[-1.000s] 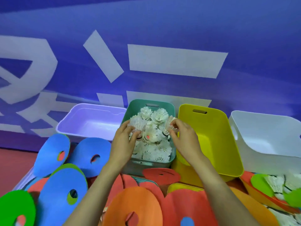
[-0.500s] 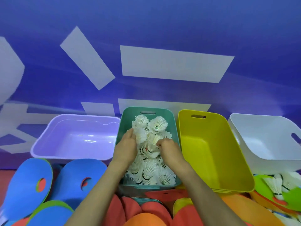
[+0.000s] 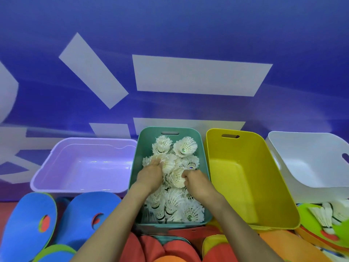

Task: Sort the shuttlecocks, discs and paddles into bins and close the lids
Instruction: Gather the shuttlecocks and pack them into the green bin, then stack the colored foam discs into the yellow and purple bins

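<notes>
View: head camera; one frame, looking forward and down.
Room: a blue backdrop (image 3: pixel 188 35) printed with large white blocks is spread over the upper half of the frame; the row of bins is set along its lower edge.
Surface: a red surface (image 3: pixel 4 206) is glimpsed at the lower left edge; most of it is covered by foam pieces.
Bins: four smooth, round-cornered plastic tubs are lined up across the middle of the frame; a shallow, glossy lilac bin (image 3: pixel 85 142) at left; a teal bin (image 3: pixel 147 140) at centre and a deep yellow bin (image 3: pixel 236 176) right of centre, each with a slot handle; a white bin (image 3: pixel 306 157) at far right.
Shuttlecocks: white, feathery shuttlecocks (image 3: pixel 185 148) are heaped in the teal bin; more are strewn at lower right.
Left hand: the left hand (image 3: pixel 150 175) is laid on the heap, fingers bent down into the feathers; whether anything is gripped cannot be told.
Right hand: the right hand (image 3: pixel 196 181) is curled round one of the shuttlecocks just beside the left hand.
Foam: flat, matte blue paddles (image 3: pixel 28 224) with off-centre holes are overlapped at lower left; red and orange pieces (image 3: pixel 151 248) are piled along the bottom centre; a green piece (image 3: pixel 309 210) lies at lower right.
</notes>
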A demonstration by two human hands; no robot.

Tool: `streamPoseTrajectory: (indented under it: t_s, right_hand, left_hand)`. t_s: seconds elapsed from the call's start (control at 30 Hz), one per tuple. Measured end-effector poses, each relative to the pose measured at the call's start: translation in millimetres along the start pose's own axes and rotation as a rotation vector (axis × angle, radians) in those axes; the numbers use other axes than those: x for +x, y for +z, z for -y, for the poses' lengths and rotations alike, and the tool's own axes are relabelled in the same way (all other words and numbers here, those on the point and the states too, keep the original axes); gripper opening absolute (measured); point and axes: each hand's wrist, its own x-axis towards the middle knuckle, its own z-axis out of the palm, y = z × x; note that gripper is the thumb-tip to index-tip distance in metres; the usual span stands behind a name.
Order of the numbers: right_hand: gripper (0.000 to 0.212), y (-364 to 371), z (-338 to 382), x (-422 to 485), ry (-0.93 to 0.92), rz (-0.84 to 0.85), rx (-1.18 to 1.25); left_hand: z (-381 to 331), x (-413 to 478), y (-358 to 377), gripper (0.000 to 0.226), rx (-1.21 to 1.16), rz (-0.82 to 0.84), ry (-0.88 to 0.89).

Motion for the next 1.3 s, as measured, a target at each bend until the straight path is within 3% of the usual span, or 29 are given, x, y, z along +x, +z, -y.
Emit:
streamPoseTrajectory:
  t_s: [0.1, 0.2, 0.27, 0.33, 0.43, 0.53, 0.6, 0.7, 0.87, 1.03, 1.3]
  right_hand:
    - [0.031, -6.2, 5.1, -4.0, -0.016, -0.064, -0.065]
    - [0.044, -11.4, 9.0, -3.4, -0.106, -0.221, 0.01]
    - [0.053, -11.3, 11.0, -3.3, -0.165, -0.17, 0.045]
    - [0.056, -7.0, 12.7, -5.5, -0.153, -0.032, 0.023]
    - [0.051, -3.2, 10.9, -10.9, -0.092, 0.073, -0.006]
    - [0.046, -6.6, 6.9, -14.2, -0.096, 0.067, -0.015]
    - [0.05, -7.7, 5.2, -17.6, -0.119, 0.05, 0.008]
    - [0.054, -11.8, 2.8, -26.5, -0.14, -0.005, 0.057]
    - [0.048, -30.6, -8.6, -41.7, -0.18, -0.163, 0.097]
    - [0.046, -53.6, -24.1, -68.6, -0.258, -0.36, 0.114]
    - [0.046, -72.7, -90.4, -146.8, -0.348, -0.505, 0.165]
  left_hand:
    - [-1.5, -6.1, -3.7, 0.064, -0.025, -0.026, -0.015]
    - [-4.8, -13.8, -11.3, 0.058, -0.01, -0.185, 0.016]
    - [-3.9, -13.4, -12.0, 0.063, 0.03, -0.255, 0.087]
    - [-0.9, -11.7, -9.0, 0.068, 0.067, -0.16, 0.102]
    - [-2.5, -10.9, -9.8, 0.067, -0.056, -0.062, 0.043]
    - [-10.2, -14.0, -12.2, 0.056, -0.14, -0.092, 0.012]
    - [-10.8, -18.1, -9.3, 0.043, -0.08, -0.029, -0.004]
    - [-5.8, -24.6, -3.5, 0.046, -0.073, 0.035, 0.003]
    - [-14.5, -35.9, -22.2, 0.039, -0.09, -0.254, 0.064]
    - [-59.5, -66.9, -29.3, 0.056, -0.235, -0.417, 0.042]
    - [-151.4, -128.4, 9.1, 0.051, -0.364, -0.592, 0.109]
